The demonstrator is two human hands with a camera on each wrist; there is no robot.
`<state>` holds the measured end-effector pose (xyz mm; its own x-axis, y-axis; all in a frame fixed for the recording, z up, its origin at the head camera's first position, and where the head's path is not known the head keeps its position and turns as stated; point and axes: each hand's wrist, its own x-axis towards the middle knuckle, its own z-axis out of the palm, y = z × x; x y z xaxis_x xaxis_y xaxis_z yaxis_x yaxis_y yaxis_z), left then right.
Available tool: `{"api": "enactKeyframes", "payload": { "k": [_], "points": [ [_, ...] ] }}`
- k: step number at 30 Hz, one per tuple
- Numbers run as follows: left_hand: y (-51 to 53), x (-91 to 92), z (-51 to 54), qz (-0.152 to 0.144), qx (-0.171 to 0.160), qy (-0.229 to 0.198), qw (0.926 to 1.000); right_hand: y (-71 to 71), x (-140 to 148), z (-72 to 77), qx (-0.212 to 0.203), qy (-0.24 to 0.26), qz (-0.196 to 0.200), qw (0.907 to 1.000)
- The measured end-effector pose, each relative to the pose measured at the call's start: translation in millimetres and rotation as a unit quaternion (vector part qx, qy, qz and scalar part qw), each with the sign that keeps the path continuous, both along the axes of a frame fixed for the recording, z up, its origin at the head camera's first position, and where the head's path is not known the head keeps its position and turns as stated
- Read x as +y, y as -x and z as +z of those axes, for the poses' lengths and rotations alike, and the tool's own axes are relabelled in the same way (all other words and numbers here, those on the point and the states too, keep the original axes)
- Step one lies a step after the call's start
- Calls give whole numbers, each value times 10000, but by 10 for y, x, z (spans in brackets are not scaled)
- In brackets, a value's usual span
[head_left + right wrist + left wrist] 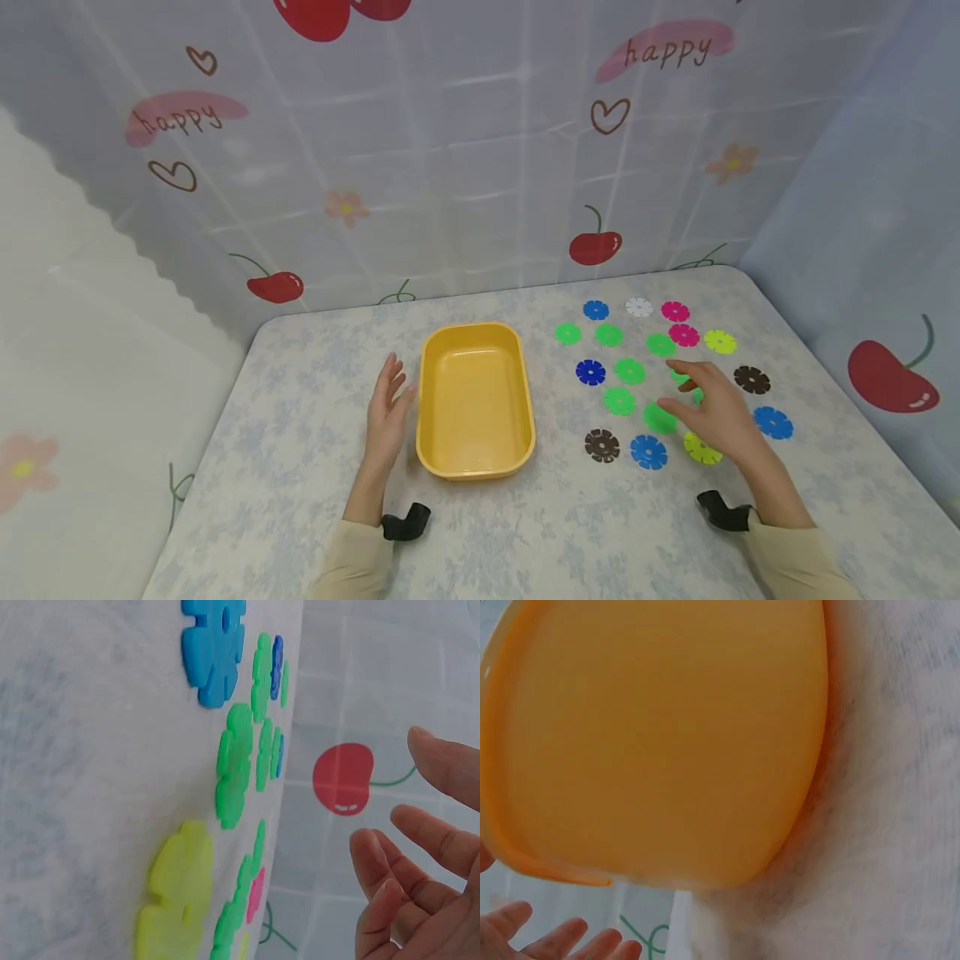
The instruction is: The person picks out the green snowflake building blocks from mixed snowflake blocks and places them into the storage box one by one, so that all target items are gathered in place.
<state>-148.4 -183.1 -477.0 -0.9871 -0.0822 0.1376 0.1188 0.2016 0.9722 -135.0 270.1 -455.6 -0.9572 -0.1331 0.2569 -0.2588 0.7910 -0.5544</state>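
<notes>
Beside the long left wall of a yellow plastic tub [476, 477], my left hand [385, 425] is held with relaxed, spread fingers and grips nothing. In the left wrist view the tub [667, 750] fills most of the picture, with the fingertips [562, 937] at the lower left. My right hand [718, 410] hovers over the notched plastic discs, thumb and fingers apart and nothing between them. Nearest to it are a green disc [657, 422] and a yellow-green disc [698, 452]; other green discs are partly hidden beneath. The right wrist view shows this hand [427, 900] raised off the table.
Several more discs lie flat on the right side, among them a blue disc [643, 457], a dark brown disc [596, 450], a pink disc [680, 339] and a white disc [634, 311]. A patterned curtain [480, 167] hangs behind the cloth-covered table [300, 467].
</notes>
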Motion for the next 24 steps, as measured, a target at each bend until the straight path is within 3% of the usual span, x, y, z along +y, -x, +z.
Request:
{"api": "enactKeyframes", "payload": {
  "k": [4,10,13,17,24],
  "points": [
    [31,90,-75,-96,-271,-988,9947,-30,73,-14,-466,195,-60,9987],
    [54,154,-201,-219,-663,-1849,9803,-43,112,-74,-1159,329,-105,9927],
    [36,169,-244,-388,-715,-2097,9744,-41,119,-121,-1441,406,-13,9887],
    [17,186,-275,-404,-785,-2260,9701,-42,129,-181,-1684,521,105,9843],
    [29,216,-295,-252,-886,-2546,9627,-23,140,-279,-1629,466,106,9855]
  ]
}}
